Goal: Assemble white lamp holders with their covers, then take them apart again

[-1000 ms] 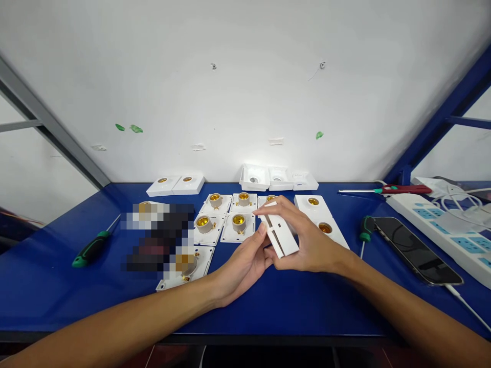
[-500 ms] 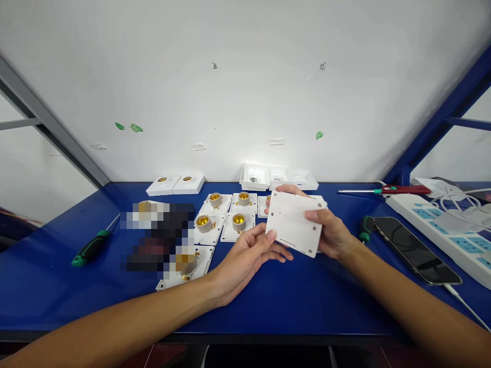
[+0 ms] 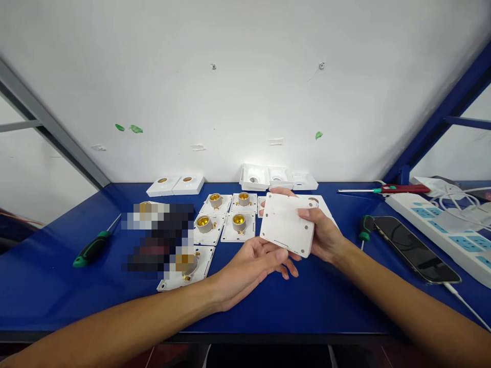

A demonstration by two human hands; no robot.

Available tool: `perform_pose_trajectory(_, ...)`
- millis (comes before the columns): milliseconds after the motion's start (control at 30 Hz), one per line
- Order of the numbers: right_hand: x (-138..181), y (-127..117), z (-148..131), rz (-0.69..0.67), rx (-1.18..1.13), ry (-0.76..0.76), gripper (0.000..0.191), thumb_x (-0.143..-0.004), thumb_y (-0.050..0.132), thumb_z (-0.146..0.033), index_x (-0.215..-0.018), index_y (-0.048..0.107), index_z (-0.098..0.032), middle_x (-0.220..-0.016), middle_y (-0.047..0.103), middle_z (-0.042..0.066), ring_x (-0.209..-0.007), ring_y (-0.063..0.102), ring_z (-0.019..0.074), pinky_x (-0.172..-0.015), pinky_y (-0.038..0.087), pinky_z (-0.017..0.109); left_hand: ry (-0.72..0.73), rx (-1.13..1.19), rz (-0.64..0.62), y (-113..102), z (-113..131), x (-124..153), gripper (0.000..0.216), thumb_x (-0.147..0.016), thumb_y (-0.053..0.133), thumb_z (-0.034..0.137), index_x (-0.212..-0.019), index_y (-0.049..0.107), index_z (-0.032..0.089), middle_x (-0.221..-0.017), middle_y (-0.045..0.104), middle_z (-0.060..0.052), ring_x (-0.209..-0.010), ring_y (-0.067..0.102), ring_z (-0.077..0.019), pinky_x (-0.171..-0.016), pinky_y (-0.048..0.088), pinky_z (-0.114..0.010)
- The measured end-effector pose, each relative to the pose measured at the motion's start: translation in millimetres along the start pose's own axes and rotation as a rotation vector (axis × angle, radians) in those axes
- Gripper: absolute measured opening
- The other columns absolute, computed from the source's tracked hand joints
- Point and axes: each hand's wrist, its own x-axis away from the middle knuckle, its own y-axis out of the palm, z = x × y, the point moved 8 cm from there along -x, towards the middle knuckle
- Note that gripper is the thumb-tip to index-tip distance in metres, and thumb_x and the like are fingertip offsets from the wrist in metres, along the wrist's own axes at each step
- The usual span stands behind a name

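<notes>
Above the counter (image 3: 326,301), I do best with my right hand (image 3: 325,236) clamped firmly on the white square piece (image 3: 286,225), my left hand (image 3: 253,263), whose grip I can't quite tell, lightly steadying its lower edge

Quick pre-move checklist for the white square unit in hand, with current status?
1. White square unit gripped by right hand, thumb across its flat face: ok.
2. Left hand at the unit's lower edge: ok; whether it bears weight, cannot tell.
3. Socket side facing the camera: not ok, a flat face with holes shows.
4. Condition of the unit's far side: cannot tell, hidden.
5. Left-side screwdriver lying apart from both hands: ok.
6. Phone apart from right forearm: ok.
</notes>
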Motion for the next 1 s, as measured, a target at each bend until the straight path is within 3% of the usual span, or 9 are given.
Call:
perform_pose_trajectory(200,2.1,18.7,6.7,-0.073,0.021,0.026,0.066,-0.078,0.079,-0.04,-0.138,0.056,-0.028,-0.128,0.07,0.011,-0.11,0.07,0.027,-0.062,0.061,0.026,-0.069,0.019,-0.019,5.5,-5.5,4.2,0.048,-0.08,0.091,0.031,-0.12,0.07,0.016,-0.098,0.078,-0.009,-0.084,0.073,-0.019,-0.079,0.049,-0.033)
perform_pose_trajectory(500,4.1,25.1,3.7,-0.098,0.101,0.023,0.07,-0.072,0.085,-0.044,-0.135,0.057,-0.03,-0.126,0.065,0.009,-0.097,0.07,0.0222,-0.066,0.062,0.028,-0.079,-0.026,0.054,7.5,-5.6,9.9,0.048,-0.083,0.088,0.028,-0.124,0.065,0.015,-0.09,0.078,-0.007,-0.086,0.073,-0.0205,-0.08,0.048,-0.034)
perform_pose_trajectory(633,3.2,16.8,-10.0,-0.051,0.378,-0.07,0.062,-0.078,0.081,-0.044,-0.134,0.059,-0.031,-0.115,0.066,0.006,-0.084,0.065,0.0185,-0.06,0.057,0.027,-0.078,-0.026,0.112,-2.0,-7.6,5.5,0.046,-0.084,0.087,0.031,-0.119,0.063,0.016,-0.103,0.075,-0.008,-0.09,0.072,-0.0196,-0.082,0.049,-0.033)
perform_pose_trajectory(733,6.0,15.4,-31.2,0.063,0.775,-0.269,0.053,-0.08,0.078,-0.029,-0.13,0.061,-0.032,-0.115,0.064,0.005,-0.086,0.063,0.0197,-0.068,0.057,0.032,0.002,-0.025,0.271,-18.5,-0.9,3.7,0.049,-0.084,0.087,0.027,-0.124,0.058,0.021,-0.113,0.07,-0.005,-0.102,0.069,-0.0178,-0.096,0.05,-0.034)
perform_pose_trajectory(833,11.3,22.2,-41.1,0.144,1.08,-0.469,0.061,-0.076,0.075,-0.018,-0.133,0.059,-0.033,-0.126,0.059,0.006,-0.108,0.062,0.0271,-0.088,0.056,0.044,0.141,-0.087,0.388,-26.8,12.1,7.6,0.044,-0.088,0.081,0.026,-0.125,0.057,0.025,-0.131,0.066,-0.005,-0.124,0.062,-0.0202,-0.113,0.044,-0.036)
perform_pose_trajectory(900,11.5,25.5,-35.9,0.138,1.202,-0.51,0.069,-0.073,0.076,-0.017,-0.137,0.056,-0.034,-0.13,0.055,0.007,-0.12,0.058,0.0307,-0.101,0.051,0.05,0.222,-0.164,0.395,-24.6,19.2,11.7,0.042,-0.092,0.076,0.028,-0.13,0.057,0.027,-0.145,0.06,-0.006,-0.139,0.054,-0.0239,-0.12,0.039,-0.039)
perform_pose_trajectory(1000,9.5,25.3,-26.7,0.118,1.294,-0.513,0.074,-0.074,0.073,-0.015,-0.141,0.051,-0.035,-0.131,0.053,0.007,-0.124,0.057,0.0309,-0.107,0.047,0.053,0.263,-0.307,0.341,-18.1,20.6,17.0,0.054,-0.096,0.069,0.028,-0.147,0.049,0.032,-0.16,0.049,-0.005,-0.153,0.039,-0.0268,-0.128,0.031,-0.043)
